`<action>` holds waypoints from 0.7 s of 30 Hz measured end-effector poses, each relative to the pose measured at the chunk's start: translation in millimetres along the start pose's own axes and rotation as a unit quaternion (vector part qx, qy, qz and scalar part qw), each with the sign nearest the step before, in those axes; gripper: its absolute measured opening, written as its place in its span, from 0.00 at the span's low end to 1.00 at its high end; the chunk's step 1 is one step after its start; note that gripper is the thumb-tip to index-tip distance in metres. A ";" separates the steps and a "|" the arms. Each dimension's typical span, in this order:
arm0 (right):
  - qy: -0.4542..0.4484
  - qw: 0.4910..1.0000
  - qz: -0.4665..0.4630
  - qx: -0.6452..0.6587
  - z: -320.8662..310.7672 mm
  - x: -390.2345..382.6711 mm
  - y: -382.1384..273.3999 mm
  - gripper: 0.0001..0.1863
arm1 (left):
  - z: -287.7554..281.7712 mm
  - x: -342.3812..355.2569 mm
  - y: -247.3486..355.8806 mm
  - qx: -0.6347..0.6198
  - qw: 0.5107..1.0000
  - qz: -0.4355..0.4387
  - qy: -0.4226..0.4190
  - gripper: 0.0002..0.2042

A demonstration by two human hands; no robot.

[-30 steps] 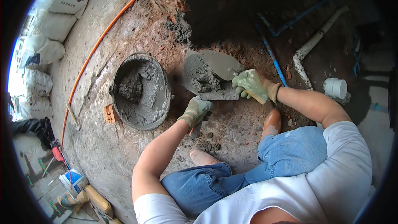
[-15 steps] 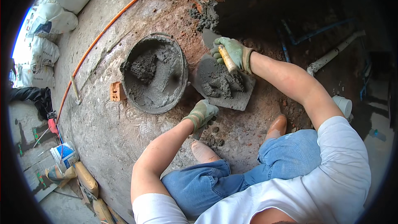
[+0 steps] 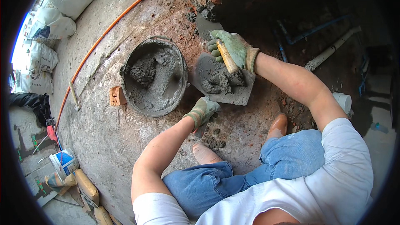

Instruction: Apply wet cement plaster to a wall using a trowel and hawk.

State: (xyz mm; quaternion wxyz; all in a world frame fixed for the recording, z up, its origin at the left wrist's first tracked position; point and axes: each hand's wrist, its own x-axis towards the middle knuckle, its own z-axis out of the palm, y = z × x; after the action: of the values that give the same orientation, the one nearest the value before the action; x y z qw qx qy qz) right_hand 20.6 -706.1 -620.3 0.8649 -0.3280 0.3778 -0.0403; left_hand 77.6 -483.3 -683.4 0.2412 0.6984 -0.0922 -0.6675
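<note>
Beneath both sets of gloved fingers spreads a rough, stained floor [image 3: 102, 133], grey and gritty, reddish toward a dark patch beyond the right fingers. Far to the left of the left fingers, white bags [image 3: 64, 2] are stacked, with rows of small dark print. Well to the right of the right fingers, a white pipe [image 3: 331, 50] runs along the shaded ground. Left of the left fingers and a little ahead stands a bucket [image 3: 135, 54] with grey mortar inside. Just ahead of the left fingers and below the right ones, a flat board [image 3: 241, 98] carries a heap of mortar. The left hand [image 3: 204, 112] reaches forward, fingers curled; I cannot tell what they grip. The right hand [image 3: 235, 49] reaches forward and inward, fingers wrapped round a trowel [image 3: 226, 58], its wooden handle angled back over the heap and its grey blade beyond the fingertips
</note>
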 end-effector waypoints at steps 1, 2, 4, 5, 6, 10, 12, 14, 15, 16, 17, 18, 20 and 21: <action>0.000 1.000 -0.016 -0.016 2.1 -6.5 -0.5 0.19 | -1.0 -0.8 2.6 -0.005 1.000 -0.002 0.006 0.06; 0.001 1.000 -0.015 -0.018 1.4 -14.1 1.6 0.19 | -1.8 -0.9 4.3 -0.010 1.000 -0.004 0.011 0.06; -0.027 0.997 -0.027 -0.072 -4.1 -32.0 4.8 0.23 | -5.0 4.5 3.6 -0.017 1.000 0.009 -0.006 0.07; -0.075 0.997 -0.004 -0.015 -14.6 -36.6 7.6 0.25 | -4.6 7.4 4.4 -0.019 1.000 0.016 -0.006 0.07; -0.006 0.991 -0.064 -0.120 4.4 -63.4 8.0 0.25 | -7.5 7.9 1.5 -0.025 1.000 0.019 -0.001 0.08; -0.036 0.986 0.137 0.088 -21.8 -104.3 28.2 0.24 | -5.8 12.2 12.4 -0.008 0.999 0.036 -0.003 0.08; 0.046 0.987 0.138 0.067 -26.0 -113.9 35.4 0.23 | -4.5 20.2 11.6 -0.024 0.998 0.050 0.001 0.08; -0.119 0.956 0.249 0.103 -53.9 -115.6 38.6 0.22 | 1.4 19.1 16.0 -0.020 0.999 0.041 -0.011 0.08; -0.123 0.954 0.253 0.103 -44.0 -111.4 32.8 0.22 | 1.1 17.4 14.8 -0.018 0.999 0.028 -0.012 0.08; -0.069 0.973 0.217 0.047 -22.1 -105.8 22.1 0.22 | -1.0 15.8 10.5 -0.020 0.999 0.023 -0.009 0.08; -0.013 0.984 0.178 -0.009 -4.3 -95.6 15.6 0.21 | -4.7 13.1 4.4 -0.017 1.000 0.005 -0.009 0.08; -0.019 0.980 0.195 -0.035 -6.3 -68.1 11.3 0.20 | -4.9 12.6 3.1 -0.012 1.000 -0.007 -0.014 0.08; -0.045 0.977 0.203 0.039 -7.7 -16.6 14.8 0.19 | -3.9 15.9 -3.9 -0.018 1.000 -0.010 -0.013 0.08; -0.033 0.983 0.181 0.026 -7.8 9.3 20.5 0.19 | -4.4 15.3 -4.9 -0.005 1.000 -0.015 -0.016 0.07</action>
State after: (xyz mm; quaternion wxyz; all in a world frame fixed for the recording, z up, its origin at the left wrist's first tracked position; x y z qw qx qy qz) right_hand 18.2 -697.2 -642.3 0.8782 -0.2326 0.4008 0.1183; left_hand 82.3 -485.0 -699.3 0.2327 0.6881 -0.0822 -0.6824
